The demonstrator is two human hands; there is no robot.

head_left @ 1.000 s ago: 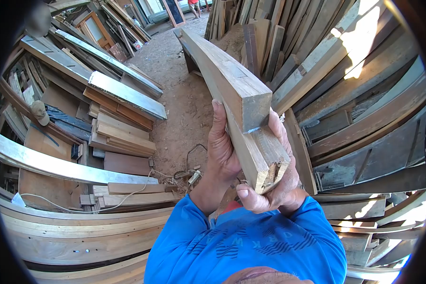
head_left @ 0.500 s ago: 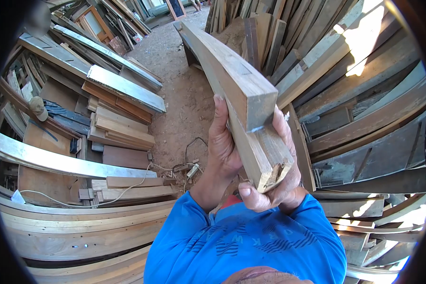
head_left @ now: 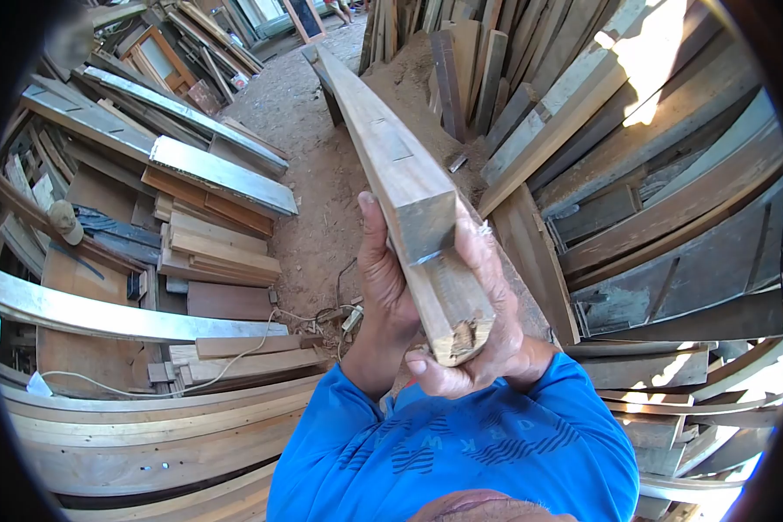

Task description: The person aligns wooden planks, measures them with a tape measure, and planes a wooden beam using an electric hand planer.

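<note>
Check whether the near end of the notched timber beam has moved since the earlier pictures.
Yes. The near end of the notched timber beam has shifted left, narrowing its visible gap to the white-topped board at left.

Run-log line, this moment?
left hand: holding timber | right hand: cradling near end | timber: stepped end, ragged tip | boards: both sides

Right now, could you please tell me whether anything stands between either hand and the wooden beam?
Nothing visible does: the left hand is against one side of the wooden beam, and the right hand is around the other side near its notched end. The underside is hidden.
</note>
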